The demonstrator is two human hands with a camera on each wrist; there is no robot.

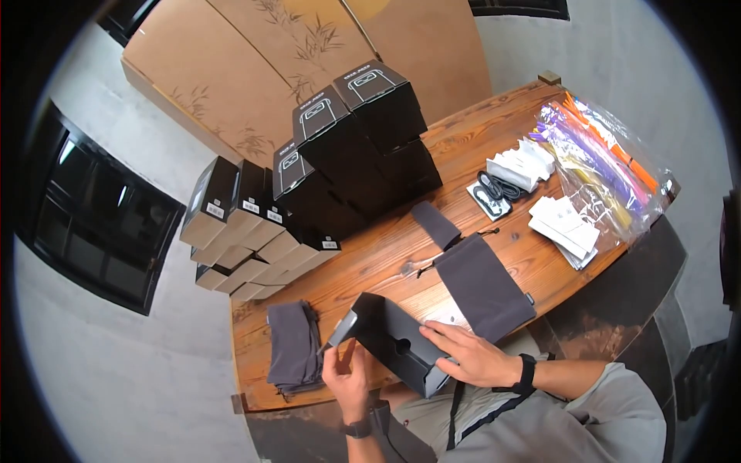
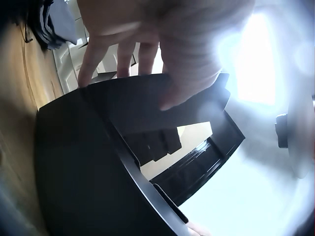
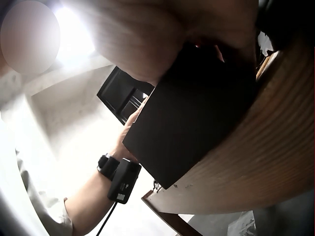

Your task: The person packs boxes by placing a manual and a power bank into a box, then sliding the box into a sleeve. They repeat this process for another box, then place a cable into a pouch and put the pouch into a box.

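A black box point(image 1: 397, 347), open at the top with a small round notch inside, is tilted at the near edge of the table. My left hand point(image 1: 349, 380) grips its left end. In the left wrist view the thumb of the left hand point(image 2: 182, 64) lies on one face of the black end panel point(image 2: 142, 101), the fingers behind it. My right hand point(image 1: 480, 359) holds the box's right end, fingers reaching over its long side. From the right wrist, the box's dark outer face point(image 3: 192, 118) shows below the right hand point(image 3: 147, 44).
Folded grey pouches point(image 1: 293, 347) lie left of the box; a grey drawstring pouch point(image 1: 485, 285) lies to its right. Black boxes point(image 1: 363, 162) are stacked at the back. Coiled cables point(image 1: 498, 187), white papers point(image 1: 567, 231) and a plastic bag of colourful strips point(image 1: 606, 170) are at right.
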